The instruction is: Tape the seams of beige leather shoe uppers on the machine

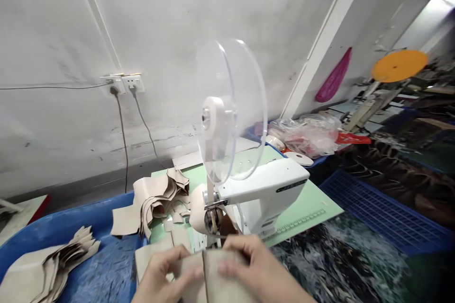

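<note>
A beige leather-like piece [213,284] with a dark seam line down its middle is held up at the bottom of the view. My left hand [165,277] grips its left side, thumb on top and fingers bent around the edge. On the right side my right hand [261,267] pinches it the same way, its thumb close to the seam. Just beyond my fingers is the working head [213,220] of a white tape machine [265,191]. Above that, a roll of pale tape [215,118] sits between clear round discs [249,104], its strip running down.
Loose beige pieces [152,194] are piled on the green tabletop [313,203] left of the machine. A blue tray [103,208] holds another stack of pieces [42,270]. To the right are a blue grate [384,213], plastic bags [305,132] and dark scraps [320,265].
</note>
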